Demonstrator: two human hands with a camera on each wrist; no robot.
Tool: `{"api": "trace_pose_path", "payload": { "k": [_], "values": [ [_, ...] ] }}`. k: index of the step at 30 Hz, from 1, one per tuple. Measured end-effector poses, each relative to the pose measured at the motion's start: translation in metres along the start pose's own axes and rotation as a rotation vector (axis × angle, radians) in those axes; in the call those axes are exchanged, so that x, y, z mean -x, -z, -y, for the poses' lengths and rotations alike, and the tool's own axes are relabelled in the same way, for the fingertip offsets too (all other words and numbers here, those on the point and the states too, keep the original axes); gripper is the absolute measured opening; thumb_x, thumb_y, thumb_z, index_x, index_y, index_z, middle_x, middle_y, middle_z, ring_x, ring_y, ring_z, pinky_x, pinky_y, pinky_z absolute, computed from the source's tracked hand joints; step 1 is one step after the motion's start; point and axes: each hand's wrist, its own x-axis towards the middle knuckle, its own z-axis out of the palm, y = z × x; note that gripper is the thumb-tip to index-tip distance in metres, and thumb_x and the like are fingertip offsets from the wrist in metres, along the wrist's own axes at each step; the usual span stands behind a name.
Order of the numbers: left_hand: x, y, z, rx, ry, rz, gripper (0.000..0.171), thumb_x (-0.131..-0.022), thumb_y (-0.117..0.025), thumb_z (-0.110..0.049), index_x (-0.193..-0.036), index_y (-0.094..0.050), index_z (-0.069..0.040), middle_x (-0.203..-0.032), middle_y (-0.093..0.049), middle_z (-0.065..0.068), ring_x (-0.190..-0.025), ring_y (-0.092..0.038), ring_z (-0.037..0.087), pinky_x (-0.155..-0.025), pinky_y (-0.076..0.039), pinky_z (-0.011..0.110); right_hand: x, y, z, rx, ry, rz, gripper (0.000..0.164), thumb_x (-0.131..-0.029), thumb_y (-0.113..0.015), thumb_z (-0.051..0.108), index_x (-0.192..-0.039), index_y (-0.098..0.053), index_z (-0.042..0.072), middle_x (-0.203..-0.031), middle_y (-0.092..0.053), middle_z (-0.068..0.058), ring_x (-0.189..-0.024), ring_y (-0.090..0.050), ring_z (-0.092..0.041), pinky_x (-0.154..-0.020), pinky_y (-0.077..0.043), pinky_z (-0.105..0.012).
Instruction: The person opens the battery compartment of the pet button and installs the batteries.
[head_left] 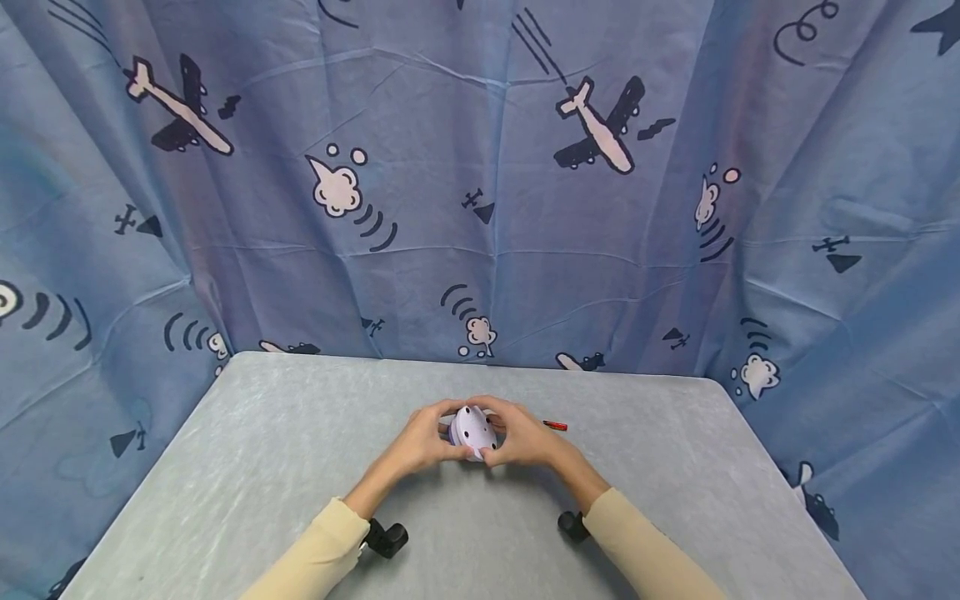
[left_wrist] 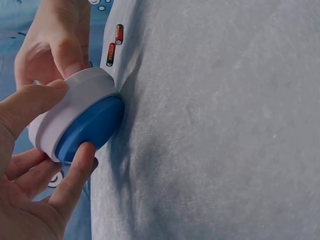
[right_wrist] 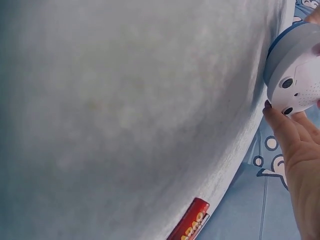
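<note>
Table (head_left: 675, 492): looked pale grey and faintly mottled, with rounded far corners.
Curtain (head_left: 420, 208): hung blue and creased beyond the table's far edge and along both its sides.
Left plane print (head_left: 180, 110): showed high above the table's far-left corner, pale-bodied and dark-winged.
Right plane print (head_left: 602, 133): showed high above the right part of the table's far edge, coloured alike.
Small cloud print (head_left: 478, 330): sat just above the middle of the table's far edge.
Star print (head_left: 941, 27): showed dark, high up and well right of the table.

Pale grey table (head_left: 300, 467) carries two small red batteries (head_left: 555, 426) lying close together, roughly 2 o'clock from its centre in head view
</note>
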Motion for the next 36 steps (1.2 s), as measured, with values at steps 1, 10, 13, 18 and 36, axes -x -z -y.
{"api": "trace_pose_path", "payload": {
  "k": [1,10,13,18,36],
  "values": [
    [-0.0002,0.0000,-0.0002,0.000,0.003,0.003,0.072,-0.077,-0.090,-0.006,-0.140,-0.055,0.004,-0.137,-0.058,0.020,-0.103,-0.069,0.032,-0.081,-0.057,0.036,0.0000,0.0000,-0.0003,-0.003,-0.001,0.001,0.078,-0.076,-0.081,-0.001,-0.146,-0.048,0.007,-0.142,-0.052,-0.008,-0.127,-0.055,-0.026,-0.098,-0.049,-0.036],
    [-0.0009,0.0032,0.0020,-0.004,-0.033,0.029,0.072,-0.077,-0.089,-0.002,-0.140,-0.054,0.006,-0.136,-0.059,0.023,-0.102,-0.069,0.034,-0.079,-0.058,0.035,0.0002,0.0020,0.0008,-0.086,-0.003,0.024,0.077,-0.077,-0.077,-0.004,-0.147,-0.048,0.005,-0.145,-0.050,-0.013,-0.129,-0.053,-0.034,-0.100,-0.047,-0.040],
    [-0.0004,0.0041,0.0034,0.007,-0.027,0.035,0.072,-0.077,-0.088,-0.001,-0.141,-0.054,0.006,-0.136,-0.058,0.023,-0.102,-0.069,0.033,-0.079,-0.058,0.033,0.0005,0.0023,0.0014,-0.081,0.000,0.045,0.077,-0.080,-0.075,-0.002,-0.151,-0.046,0.006,-0.148,-0.048,-0.013,-0.133,-0.049,-0.032,-0.103,-0.045,-0.041],
    [-0.0003,0.0041,0.0038,0.028,-0.021,0.037,0.073,-0.077,-0.088,0.001,-0.140,-0.054,0.006,-0.138,-0.057,0.023,-0.101,-0.069,0.033,-0.079,-0.058,0.033,0.0034,0.0041,0.0011,-0.015,-0.007,0.064,0.075,-0.086,-0.080,0.008,-0.152,-0.045,0.008,-0.152,-0.047,-0.009,-0.137,-0.044,-0.027,-0.106,-0.043,-0.041],
    [0.0009,0.0039,0.0046,0.034,-0.021,0.033,0.073,-0.075,-0.089,0.000,-0.139,-0.054,0.008,-0.137,-0.057,0.023,-0.101,-0.069,0.034,-0.080,-0.058,0.036,0.0048,0.0045,-0.0039,0.038,-0.015,-0.028,0.063,-0.078,-0.091,0.021,-0.134,-0.065,0.008,-0.138,-0.060,-0.008,-0.125,-0.057,-0.028,-0.097,-0.051,-0.040]
  ]
}}
